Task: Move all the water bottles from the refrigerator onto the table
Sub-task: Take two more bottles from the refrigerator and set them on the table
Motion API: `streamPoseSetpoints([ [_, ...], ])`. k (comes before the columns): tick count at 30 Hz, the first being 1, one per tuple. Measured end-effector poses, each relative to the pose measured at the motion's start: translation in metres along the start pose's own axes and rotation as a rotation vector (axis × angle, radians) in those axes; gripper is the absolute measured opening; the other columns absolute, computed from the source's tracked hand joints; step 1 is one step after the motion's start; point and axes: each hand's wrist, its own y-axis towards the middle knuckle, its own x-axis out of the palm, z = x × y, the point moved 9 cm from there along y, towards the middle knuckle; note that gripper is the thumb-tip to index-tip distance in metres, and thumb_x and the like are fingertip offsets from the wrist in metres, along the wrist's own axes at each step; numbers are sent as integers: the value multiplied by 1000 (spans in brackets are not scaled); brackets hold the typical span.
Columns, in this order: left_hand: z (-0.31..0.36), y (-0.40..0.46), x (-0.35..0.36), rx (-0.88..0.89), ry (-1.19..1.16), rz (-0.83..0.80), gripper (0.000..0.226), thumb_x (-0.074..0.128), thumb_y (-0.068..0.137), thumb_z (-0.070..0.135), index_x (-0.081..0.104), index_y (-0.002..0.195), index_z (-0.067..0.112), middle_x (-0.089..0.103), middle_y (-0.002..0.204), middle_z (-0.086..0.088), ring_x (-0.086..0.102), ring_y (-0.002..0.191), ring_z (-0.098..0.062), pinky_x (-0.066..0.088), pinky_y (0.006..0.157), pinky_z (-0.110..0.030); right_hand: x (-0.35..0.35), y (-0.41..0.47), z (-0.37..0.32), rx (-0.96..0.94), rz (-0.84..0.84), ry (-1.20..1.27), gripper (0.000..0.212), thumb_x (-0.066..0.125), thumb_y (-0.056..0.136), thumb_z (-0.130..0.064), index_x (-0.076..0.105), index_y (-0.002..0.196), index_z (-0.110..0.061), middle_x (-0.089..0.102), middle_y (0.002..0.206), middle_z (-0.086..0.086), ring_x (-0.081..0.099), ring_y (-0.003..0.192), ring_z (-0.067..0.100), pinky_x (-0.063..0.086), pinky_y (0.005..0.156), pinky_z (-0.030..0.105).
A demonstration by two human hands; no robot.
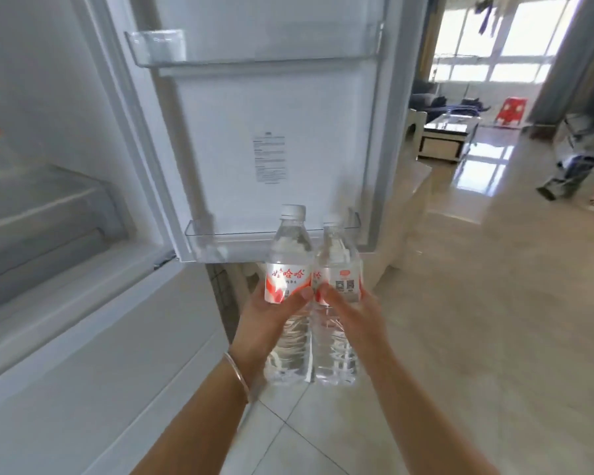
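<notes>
The fridge door (271,132) stands wide open right in front and blocks the way ahead. Its low shelf (220,240) sticks out toward the two bottles (290,269). The fridge (48,200) walls off the whole left side. To the right the floor (494,320) is open and wide, a free path. Far back there is a low table (443,135), and some bags (583,173) sit by the right edge.
</notes>
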Motion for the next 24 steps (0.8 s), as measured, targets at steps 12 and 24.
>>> streamPoseSetpoints([
  [12, -40, -5, 348, -114, -112, -301, 49, 76, 62, 40, 65, 106, 23, 76, 95, 1, 72, 87, -16, 54, 84, -35, -360, -14, 62, 188, 381, -61, 38, 74, 60, -52, 69, 87, -25, 74, 77, -1, 72, 74, 16, 58, 76, 39],
  [24, -65, 134, 498, -176, -135, -262, 53, 79, 57, 51, 67, 102, 27, 75, 98, -1, 72, 91, -22, 54, 90, -49, -482, 153, 74, 166, 323, -130, 26, 77, 68, -44, 69, 85, -26, 75, 78, -2, 72, 74, 16, 58, 79, 43],
])
